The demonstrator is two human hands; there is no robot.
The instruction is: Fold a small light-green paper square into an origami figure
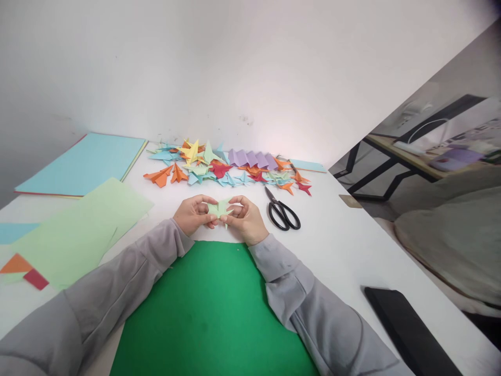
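Between my two hands is a small pale green folded paper figure (219, 210) with pointed tips. My left hand (195, 213) pinches its left side between thumb and fingers. On the other side, my right hand (245, 218) grips it the same way, thumb in front. Parts of the figure are hidden behind my fingertips. Both hands are just beyond the far edge of a green sheet (211, 303). Black-handled scissors (282, 210) lie to the right of my right hand, points facing away from me.
Along the wall runs a cluster of folded paper figures (191, 152) with a purple pleated strip (252, 159). Blue sheets (84, 164) are stacked at the back left, pale green sheets (78, 235) nearer. Orange (16, 263) and red scraps (36, 279) lie left. A black flat object (407, 329) lies right.
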